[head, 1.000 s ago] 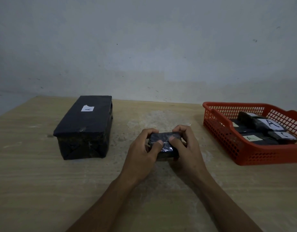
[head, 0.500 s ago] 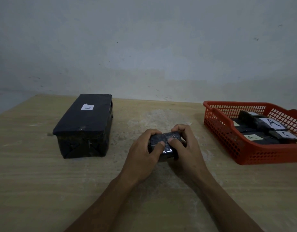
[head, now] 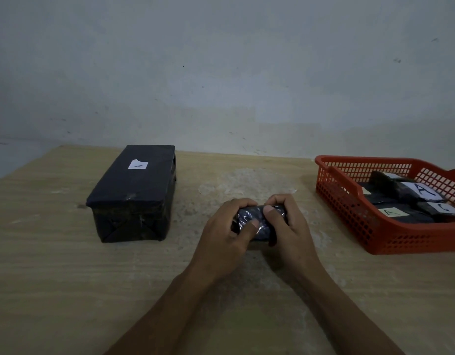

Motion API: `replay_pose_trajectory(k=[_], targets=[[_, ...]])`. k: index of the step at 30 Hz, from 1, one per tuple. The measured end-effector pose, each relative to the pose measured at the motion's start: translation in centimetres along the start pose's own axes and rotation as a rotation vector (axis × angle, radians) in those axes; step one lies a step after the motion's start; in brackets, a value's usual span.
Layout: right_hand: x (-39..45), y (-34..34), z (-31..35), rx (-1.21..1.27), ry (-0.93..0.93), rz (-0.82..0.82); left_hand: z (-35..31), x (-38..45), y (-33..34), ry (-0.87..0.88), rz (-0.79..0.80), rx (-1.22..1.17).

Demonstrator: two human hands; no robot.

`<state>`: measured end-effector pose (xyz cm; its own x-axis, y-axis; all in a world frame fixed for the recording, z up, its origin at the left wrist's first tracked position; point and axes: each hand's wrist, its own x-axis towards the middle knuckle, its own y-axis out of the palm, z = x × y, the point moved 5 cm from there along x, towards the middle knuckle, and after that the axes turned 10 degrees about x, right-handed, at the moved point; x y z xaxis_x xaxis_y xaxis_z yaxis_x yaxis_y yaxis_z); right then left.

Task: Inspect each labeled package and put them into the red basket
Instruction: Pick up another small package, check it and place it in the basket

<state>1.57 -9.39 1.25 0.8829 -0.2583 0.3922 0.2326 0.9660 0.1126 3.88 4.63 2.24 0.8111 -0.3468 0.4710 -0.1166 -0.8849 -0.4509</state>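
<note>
A small black package (head: 259,224) wrapped in shiny film is held at the table's middle by both hands. My left hand (head: 226,237) grips its left end with the thumb on top. My right hand (head: 290,231) grips its right end, thumb across the top. No label shows on it. A large black package (head: 134,196) with a white "A" label lies to the left on the table. The red basket (head: 349,201) stands at the right and holds several black packages with labels reading "A" and "C".
The wooden table (head: 67,278) runs to a pale wall behind. Its left edge cuts diagonally past the large package. The basket's right side runs out of view.
The thumbs have shifted slightly on the small package and it has turned a little in the hands. The large package and the basket have not moved.
</note>
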Motion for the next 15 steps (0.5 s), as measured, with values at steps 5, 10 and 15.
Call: replay_pose_trajectory(k=[5, 10, 15], targets=[[-0.3, 0.0, 0.7, 0.065, -0.051, -0.015, 0.2, 0.0, -0.1, -0.182, 0.001, -0.183], [-0.3, 0.3, 1.1, 0.126, -0.047, 0.005, 0.0, -0.2, -0.3, -0.201, -0.001, -0.206], [-0.2, 0.3, 0.6, 0.195, 0.035, -0.004, -0.4, -0.2, -0.3, -0.144, 0.013, -0.255]])
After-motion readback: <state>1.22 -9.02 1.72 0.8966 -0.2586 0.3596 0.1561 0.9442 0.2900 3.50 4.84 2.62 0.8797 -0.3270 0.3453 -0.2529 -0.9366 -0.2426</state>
